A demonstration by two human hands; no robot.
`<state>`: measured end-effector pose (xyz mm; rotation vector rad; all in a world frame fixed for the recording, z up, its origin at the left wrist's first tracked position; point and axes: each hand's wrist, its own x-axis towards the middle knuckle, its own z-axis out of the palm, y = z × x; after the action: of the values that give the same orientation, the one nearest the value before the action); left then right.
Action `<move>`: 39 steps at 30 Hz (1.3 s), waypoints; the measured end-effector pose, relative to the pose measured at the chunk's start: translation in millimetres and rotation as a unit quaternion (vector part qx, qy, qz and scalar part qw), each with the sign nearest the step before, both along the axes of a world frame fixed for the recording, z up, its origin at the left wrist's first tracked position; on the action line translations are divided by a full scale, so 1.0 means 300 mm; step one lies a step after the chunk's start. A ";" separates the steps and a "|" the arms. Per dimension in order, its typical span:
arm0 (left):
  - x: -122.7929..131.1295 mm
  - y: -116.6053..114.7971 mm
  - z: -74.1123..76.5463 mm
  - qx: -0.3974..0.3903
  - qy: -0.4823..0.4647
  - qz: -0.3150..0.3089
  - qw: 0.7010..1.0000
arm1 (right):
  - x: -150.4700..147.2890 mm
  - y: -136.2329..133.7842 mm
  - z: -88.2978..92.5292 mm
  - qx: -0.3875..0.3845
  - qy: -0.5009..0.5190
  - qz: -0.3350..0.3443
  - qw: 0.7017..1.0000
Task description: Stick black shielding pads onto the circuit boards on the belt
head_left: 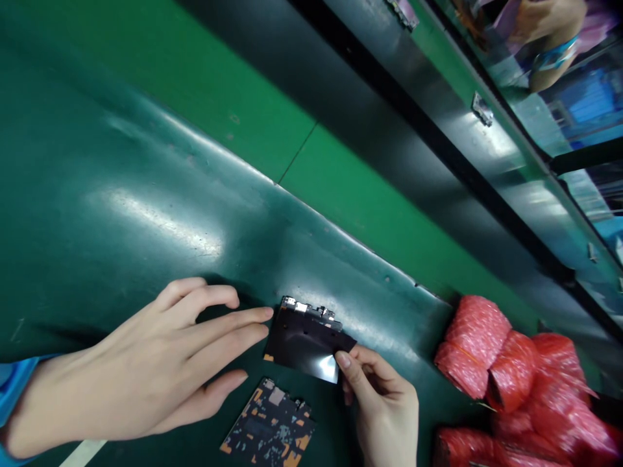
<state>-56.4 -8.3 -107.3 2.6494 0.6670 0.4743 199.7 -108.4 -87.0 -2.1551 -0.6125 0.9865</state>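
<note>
My right hand [379, 395] pinches the right corner of a glossy black sheet [306, 347] between thumb and fingers. The sheet lies over a circuit board [316, 313], whose connector edge with metal parts shows along the top. At the board's left edge, my left hand [189, 353] is stretched out, fingers apart, with a fingertip close to or touching it; I cannot tell which. Nothing is held in that hand. Just below, a second black circuit board [272, 428] with orange and grey patches lies flat on the green work surface [121, 272].
Several red bubble-wrapped bundles [472, 344] are piled at the lower right. A raised green ledge [335, 188] runs diagonally behind the surface. Beyond it, a metal conveyor-like strip carries a small electronic part [481, 109]. Another person's arm [549, 39] shows at the top right.
</note>
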 end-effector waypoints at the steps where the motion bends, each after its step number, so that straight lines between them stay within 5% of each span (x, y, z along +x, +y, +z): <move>1: 0.000 0.000 0.000 0.003 0.000 -0.003 1.000 | -0.006 0.003 0.004 -0.001 0.002 -0.010 1.000; 30: -0.002 -0.007 0.000 -0.024 -0.011 0.017 1.000 | -0.028 0.013 0.017 -0.004 0.001 -0.032 0.999; 39: -0.012 -0.021 -0.012 0.012 0.017 -0.025 0.999 | -0.019 0.008 0.011 0.006 -0.004 -0.017 1.000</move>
<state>-60.2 -14.7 -110.8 2.6959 0.6064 0.4273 194.0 -106.0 -83.7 -2.1529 -0.5822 0.9536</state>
